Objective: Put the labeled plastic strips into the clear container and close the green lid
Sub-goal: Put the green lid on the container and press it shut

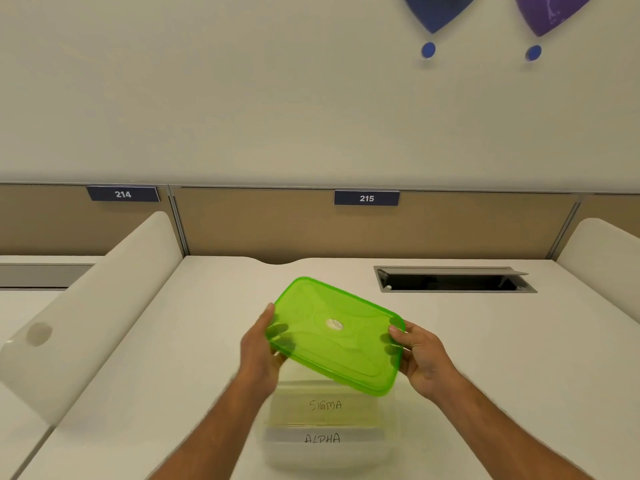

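Desk [173, 358] surface, white and bounded by low rounded dividers, carried everything, and the green lid [334, 336] served as the fixed point for the rest. Far left of the lid and higher up, a dark plate reading 214 [123, 194] sat on the tan back panel. The left hand [261, 344] gripped the lid's left short edge, thumb on the upper face and fingers showing as dark shapes through the translucent plastic beneath. The lid itself was held in the air, tilted, with a small pale sticker near its middle. Directly under and nearer the camera than the lid stood the clear container [327, 455] on the desk (its walls blurred and hard to trace). Inside it lay a strip marked SIGMA [325, 405], and just nearer than that a strip marked ALPHA [322, 438]; whether the two overlapped could not be told. Above the lid on the back panel was a plate reading 215 [366, 198]. The right hand [420, 355] pinched the lid's right short edge, thumb on top and fingers curled below. Up and right of the lid, a cable hatch [453, 280] stood open in the desk.
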{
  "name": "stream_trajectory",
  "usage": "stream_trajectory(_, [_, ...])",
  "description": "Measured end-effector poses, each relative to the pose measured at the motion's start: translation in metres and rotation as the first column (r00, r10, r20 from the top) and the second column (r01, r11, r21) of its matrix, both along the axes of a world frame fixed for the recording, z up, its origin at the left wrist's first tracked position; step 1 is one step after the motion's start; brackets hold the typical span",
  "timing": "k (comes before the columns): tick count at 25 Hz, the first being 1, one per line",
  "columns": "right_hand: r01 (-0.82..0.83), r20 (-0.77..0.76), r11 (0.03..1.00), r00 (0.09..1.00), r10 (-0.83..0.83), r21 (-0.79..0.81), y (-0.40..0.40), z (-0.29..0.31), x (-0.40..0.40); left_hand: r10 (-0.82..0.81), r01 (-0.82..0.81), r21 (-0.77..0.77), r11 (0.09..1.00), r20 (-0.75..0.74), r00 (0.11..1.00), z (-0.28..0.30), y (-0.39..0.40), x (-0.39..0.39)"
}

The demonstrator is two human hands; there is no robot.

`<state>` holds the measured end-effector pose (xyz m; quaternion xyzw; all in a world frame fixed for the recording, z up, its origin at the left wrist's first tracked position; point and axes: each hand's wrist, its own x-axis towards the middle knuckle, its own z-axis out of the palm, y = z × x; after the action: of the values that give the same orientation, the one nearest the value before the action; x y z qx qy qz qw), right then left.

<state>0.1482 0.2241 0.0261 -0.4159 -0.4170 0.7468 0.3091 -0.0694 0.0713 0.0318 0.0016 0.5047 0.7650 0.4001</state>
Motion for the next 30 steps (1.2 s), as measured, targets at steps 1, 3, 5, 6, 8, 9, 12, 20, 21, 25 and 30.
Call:
stream_trajectory(1, [0.001,0.027,1.000,1.000,-0.002,0.015,0.002,0.000,0.003,-0.023,0.023,-0.035,0.999,-0.006,1.000,0.000,-0.006,-0.011])
stream_trajectory(3, [-0.004,0.045,0.999,0.999,0.002,0.032,0.003,-0.002,0.006,-0.122,0.113,-0.140,0.984,-0.063,0.991,0.000,-0.016,-0.026])
stream_trajectory(5, [-0.012,0.031,1.000,0.999,0.012,0.023,0.000,-0.003,0.005,-0.250,0.183,-0.300,0.936,-0.204,0.946,-0.002,-0.024,-0.031])
stream_trajectory(6, [-0.019,0.037,0.999,0.999,0.018,0.027,-0.003,-0.004,0.004,-0.298,0.178,-0.376,0.909,-0.289,0.910,-0.003,-0.026,-0.030])
stream_trajectory(8, [-0.029,0.089,0.996,0.996,0.021,0.084,-0.010,-0.006,0.001,-0.350,0.093,-0.476,0.875,-0.487,0.800,-0.008,-0.028,-0.026])
stream_trajectory(9, [-0.028,0.124,0.991,0.992,0.011,0.129,-0.014,-0.009,-0.002,-0.365,0.027,-0.505,0.863,-0.585,0.724,-0.011,-0.028,-0.024])
stream_trajectory(12, [0.008,0.188,0.974,0.981,-0.053,0.228,-0.022,-0.017,-0.007,-0.413,-0.145,-0.562,0.814,-0.737,0.536,-0.018,-0.031,-0.021])
stream_trajectory(20, [0.045,0.322,0.940,0.933,-0.161,0.339,-0.030,-0.033,-0.009,-0.521,-0.205,-0.669,0.714,-0.704,0.483,-0.029,-0.034,-0.019])
stream_trajectory(21, [0.038,0.363,0.921,0.912,-0.190,0.388,-0.032,-0.033,-0.008,-0.533,-0.239,-0.672,0.701,-0.716,0.450,-0.030,-0.034,-0.019])
stream_trajectory(25, [0.031,0.414,0.887,0.876,-0.246,0.461,-0.037,-0.036,-0.006,-0.556,-0.337,-0.666,0.665,-0.744,0.372,-0.034,-0.036,-0.015])
stream_trajectory(30, [0.025,0.439,0.882,0.860,-0.258,0.470,-0.043,-0.046,-0.004,-0.532,-0.339,-0.656,0.674,-0.750,0.394,-0.043,-0.034,-0.011])
